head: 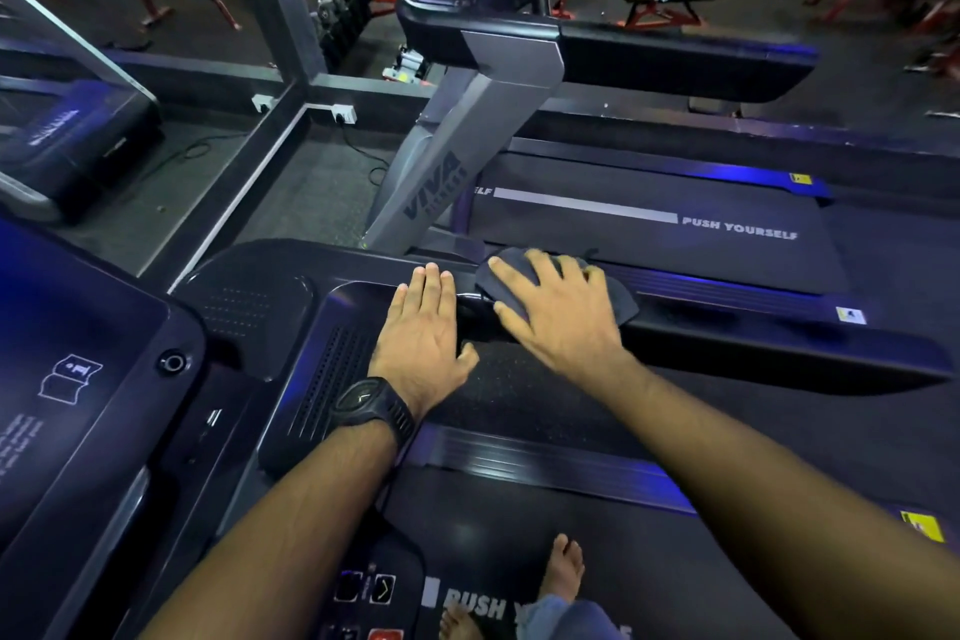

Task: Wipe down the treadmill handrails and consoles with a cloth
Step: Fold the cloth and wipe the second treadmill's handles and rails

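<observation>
I press the dark crumpled cloth [621,299] onto the long black treadmill handrail [779,348] at its console end with my right hand [561,317], fingers spread flat; my left hand [421,327] lies flat and open just beside it; since I am not gripping the cloth, it could slip off the rail's far edge.

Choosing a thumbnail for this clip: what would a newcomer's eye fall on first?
At mid-frame the right hand presses a dark cloth onto the black handrail. The left hand lies flat beside it, a black watch on its wrist. Beyond them, white PUSH YOURSELF lettering stands out on the neighbouring treadmill's belt.
</observation>
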